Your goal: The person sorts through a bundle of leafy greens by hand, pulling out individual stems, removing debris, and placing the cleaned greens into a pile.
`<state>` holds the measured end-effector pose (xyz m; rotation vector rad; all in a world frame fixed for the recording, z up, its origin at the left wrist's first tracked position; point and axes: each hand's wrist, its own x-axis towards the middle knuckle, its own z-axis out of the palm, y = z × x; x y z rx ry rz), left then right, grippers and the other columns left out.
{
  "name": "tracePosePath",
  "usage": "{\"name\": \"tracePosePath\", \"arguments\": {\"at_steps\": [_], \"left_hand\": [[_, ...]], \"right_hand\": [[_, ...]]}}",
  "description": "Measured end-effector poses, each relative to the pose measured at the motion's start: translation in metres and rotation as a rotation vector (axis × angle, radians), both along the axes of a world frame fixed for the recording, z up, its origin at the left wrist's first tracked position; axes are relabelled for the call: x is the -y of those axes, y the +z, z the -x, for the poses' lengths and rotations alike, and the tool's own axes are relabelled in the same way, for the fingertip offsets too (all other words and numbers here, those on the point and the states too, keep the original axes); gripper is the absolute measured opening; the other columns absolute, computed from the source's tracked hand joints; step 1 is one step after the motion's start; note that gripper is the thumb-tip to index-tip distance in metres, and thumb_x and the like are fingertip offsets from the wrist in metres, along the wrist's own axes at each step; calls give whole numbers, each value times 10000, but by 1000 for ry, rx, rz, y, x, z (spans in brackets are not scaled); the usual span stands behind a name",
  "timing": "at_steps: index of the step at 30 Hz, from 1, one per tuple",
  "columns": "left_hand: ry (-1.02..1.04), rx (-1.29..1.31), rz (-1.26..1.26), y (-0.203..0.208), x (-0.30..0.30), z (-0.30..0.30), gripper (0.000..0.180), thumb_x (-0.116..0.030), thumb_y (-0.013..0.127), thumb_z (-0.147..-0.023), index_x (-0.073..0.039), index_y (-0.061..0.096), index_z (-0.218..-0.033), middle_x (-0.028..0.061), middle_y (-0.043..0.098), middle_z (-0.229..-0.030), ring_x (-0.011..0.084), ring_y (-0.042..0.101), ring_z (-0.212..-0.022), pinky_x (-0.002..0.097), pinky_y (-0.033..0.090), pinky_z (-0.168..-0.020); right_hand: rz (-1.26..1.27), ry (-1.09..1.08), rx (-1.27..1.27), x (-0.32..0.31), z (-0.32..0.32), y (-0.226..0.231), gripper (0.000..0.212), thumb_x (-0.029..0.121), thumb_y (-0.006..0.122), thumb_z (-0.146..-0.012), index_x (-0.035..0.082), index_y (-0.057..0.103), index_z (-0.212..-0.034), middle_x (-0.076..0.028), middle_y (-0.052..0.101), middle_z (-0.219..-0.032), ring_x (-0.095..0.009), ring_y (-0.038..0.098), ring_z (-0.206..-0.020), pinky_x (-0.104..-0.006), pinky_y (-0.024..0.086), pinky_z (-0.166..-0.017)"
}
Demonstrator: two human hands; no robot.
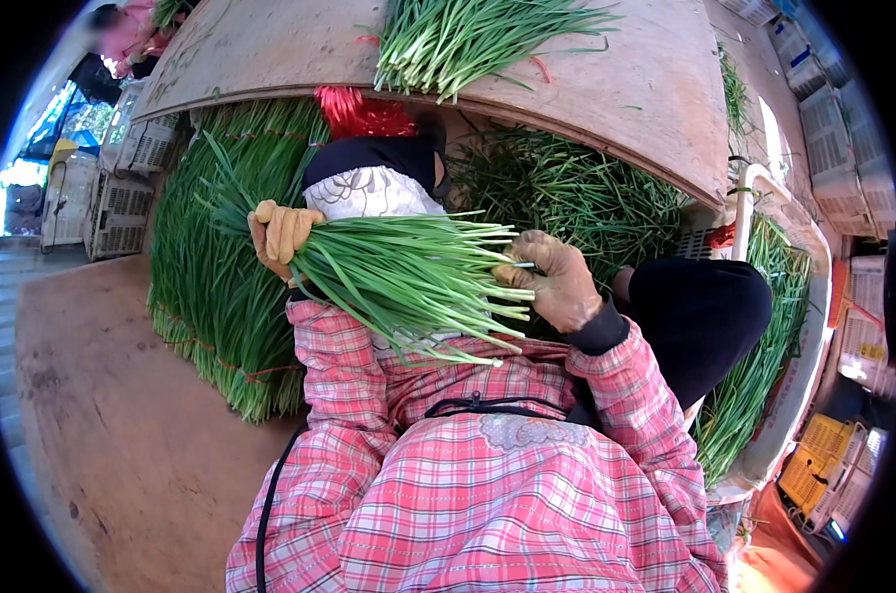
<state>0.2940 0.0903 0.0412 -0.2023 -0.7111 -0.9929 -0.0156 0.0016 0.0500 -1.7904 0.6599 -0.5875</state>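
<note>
A loose bunch of long green Chinese chives [398, 265] lies across above my lap, pale cut ends toward the right. My left hand [286, 233], in a tan glove, is wrapped round the leafy side of the bunch. At the pale ends, my right hand [558, 281], in a stained tan glove, has its fingers pressed together on a few stem ends. Its fingertips are partly hidden by the stems. A white patterned cloth [374, 191] covers my leg beneath the bunch.
Tied chive bundles [220, 267] are stacked at the left. More chives [497, 35] lie on the wooden board [645, 109] ahead. Loose leaves [576, 188] heap beneath it. At the right stands a white tub [818, 296] of chives. Red ties [364, 114] hang by the board's edge.
</note>
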Motion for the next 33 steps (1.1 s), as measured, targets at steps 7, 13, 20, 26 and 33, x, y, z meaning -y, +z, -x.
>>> {"name": "tracePosePath", "arguments": {"at_steps": [7,13,20,26,33], "left_hand": [[-22,6,63,2,2,3,182,-53,324,-901,-113,363,-734,-54,516,-502,52,469,-474,198,361,-564],[-183,-98,157,-8,2,-5,262,-149,271,-930,-159,327,-674,-60,499,-471,42,428,-420,194,347,-564],[-263,-94,203,3,13,8,247,-166,287,-935,-152,322,-691,-58,495,-446,44,425,-384,206,345,-638],[-187,-64,94,-2,3,5,238,-201,284,-961,-73,391,-791,-47,477,-476,48,407,-396,191,344,-543],[-215,-69,27,12,6,11,228,-179,288,-959,-47,396,-808,-43,465,-495,47,415,-401,200,352,-503]], "right_hand": [[294,-184,-256,4,35,5,97,146,687,-703,64,645,-734,-94,605,-763,-278,605,-690,-365,478,-617],[656,-311,-834,45,86,1,237,180,697,-702,44,627,-884,-134,620,-955,-312,604,-856,-403,477,-759],[369,77,-141,0,-12,-5,300,206,621,-818,19,582,-1049,-188,608,-1001,-347,592,-913,-388,477,-784],[319,-43,-356,-7,18,-8,162,200,605,-827,43,617,-786,-181,580,-657,-342,589,-582,-390,462,-529],[384,50,-65,40,-1,16,426,358,633,-796,26,603,-1061,-201,563,-1150,-326,524,-1093,-385,418,-908]]}}
